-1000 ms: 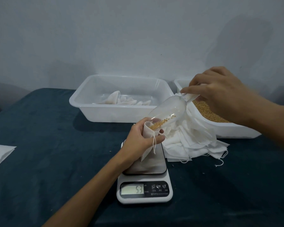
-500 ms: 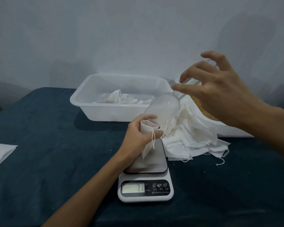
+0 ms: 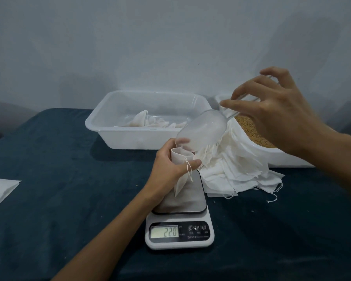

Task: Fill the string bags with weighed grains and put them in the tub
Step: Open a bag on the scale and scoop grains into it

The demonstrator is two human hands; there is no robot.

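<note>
Left hand (image 3: 166,167) grips bag (image 3: 179,171) mouth, bag bottom resting on scale (image 3: 179,218); display reads 22.0. Right hand (image 3: 276,114) pinches scoop (image 3: 203,130) handle, spout tipped into bag. Keep mouth wide, pour slowly, watch reading. Tub (image 3: 101,126) sits behind.

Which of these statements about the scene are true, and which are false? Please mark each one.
1. The left hand grips a bag on the scale. True.
2. The scoop lies flat on the table. False: the right hand holds it tilted, mouth at the bag.
3. The scale reads 22.0. True.
4. The left tub is full of grain. False: it holds a few bags; the grain is in the right tub.
</note>
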